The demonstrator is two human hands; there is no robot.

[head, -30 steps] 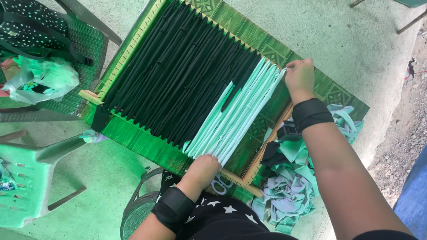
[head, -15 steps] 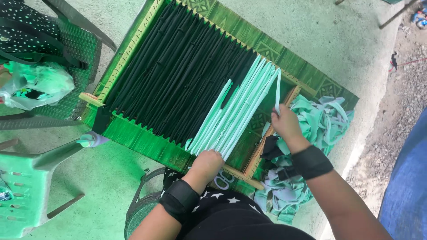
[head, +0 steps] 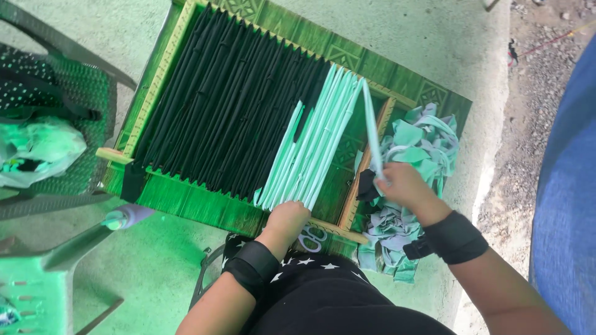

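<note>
Loom frame: one green wooden frame [head: 186,198], lying flat and tilted across the view, with toothed bars along its near and far edges.
Black strips: a wide band of black fabric strips [head: 223,105] stretched side by side over the left part of the frame; too many and too close to count.
Mint strips: roughly eight pale green strips [head: 313,139] stretched just right of the black ones, fanning slightly toward the far edge.
Loose strip: one more pale strip [head: 371,124], running from the far bar down to the right hand, apart from its neighbours.
Right hand: the right hand [head: 403,186] is closed, fingers pinching the near end of the loose strip, above the right side of the frame.
Left hand: the left hand [head: 287,220] is curled over the near ends of the mint strips at the near bar; whether it grips them I cannot tell.
Wristbands: two, black, one on each wrist.
Scissors: one pair [head: 312,236] beside the left hand.
Scrap pile: one heap of mint and grey loops [head: 422,139] right of the frame.
Chairs: two, at left.
</note>
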